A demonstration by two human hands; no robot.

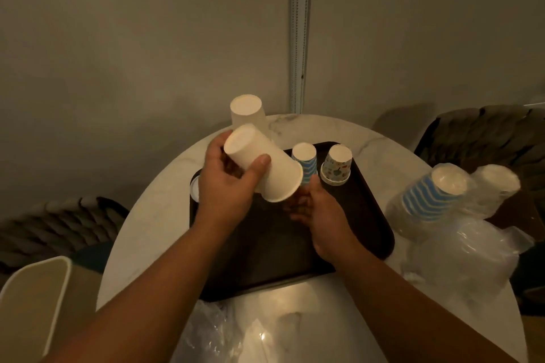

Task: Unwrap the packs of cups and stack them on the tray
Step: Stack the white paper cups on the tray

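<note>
My left hand grips a plain white paper cup, tilted with its base toward the upper left, above the dark tray. My right hand hovers just under the cup's rim over the tray, fingers loosely extended, holding nothing. Behind the held cup rises a tall stack of white cups, upside down. On the tray's far side stand a blue wavy-striped cup stack and a stack of cups with small printed pictures, both upside down. A white cup rim peeks out left of my hand.
Wrapped packs lie at the right of the round white table: blue-striped cups and white cups. Loose clear plastic wrap lies right and another piece near me. A cream bin stands lower left, chairs either side.
</note>
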